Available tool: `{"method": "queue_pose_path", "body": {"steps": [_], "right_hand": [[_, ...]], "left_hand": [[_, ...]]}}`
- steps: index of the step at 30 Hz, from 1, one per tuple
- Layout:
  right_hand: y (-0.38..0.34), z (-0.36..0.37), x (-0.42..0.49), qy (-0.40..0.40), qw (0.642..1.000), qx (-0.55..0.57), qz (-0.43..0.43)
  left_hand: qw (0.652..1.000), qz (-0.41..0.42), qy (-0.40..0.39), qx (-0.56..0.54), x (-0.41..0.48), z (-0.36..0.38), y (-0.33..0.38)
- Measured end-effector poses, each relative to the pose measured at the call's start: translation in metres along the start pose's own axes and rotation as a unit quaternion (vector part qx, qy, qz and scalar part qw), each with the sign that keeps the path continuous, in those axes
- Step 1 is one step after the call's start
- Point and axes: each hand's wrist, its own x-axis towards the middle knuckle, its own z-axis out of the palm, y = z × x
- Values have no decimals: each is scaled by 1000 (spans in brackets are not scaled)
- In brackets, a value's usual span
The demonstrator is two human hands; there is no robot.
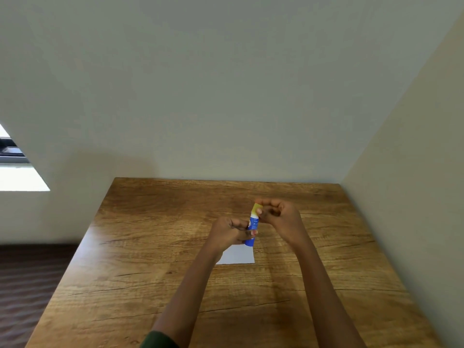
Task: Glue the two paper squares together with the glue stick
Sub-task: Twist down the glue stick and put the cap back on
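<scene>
A blue glue stick [251, 226] with a yellow cap stands almost upright above the wooden table [150, 272]. My left hand [229, 231] grips its blue lower body. My right hand [278, 214] pinches the yellow cap at the top. Below the hands a white paper square [238, 254] lies flat on the table, partly hidden by my left wrist. I see only one paper shape; whether a second square lies under or beside it I cannot tell.
The table stands in a corner, with a pale wall behind it and another along its right side. Dark floor shows to the left of the table. A bright window opening [17, 172] sits low at the far left.
</scene>
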Motion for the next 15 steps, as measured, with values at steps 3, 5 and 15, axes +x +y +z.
{"method": "queue_pose_path", "body": {"steps": [3,5,15], "right_hand": [[-3,0,1,-15,997,-70,-14],[-5,0,1,-7,996,-87,-17],[-9,10,-1,46,983,-178,-24]], "left_hand": [[1000,6,5,7,0,0,1],[1000,11,15,10,1,1,2],[998,24,61,16,2,9,-2]]}}
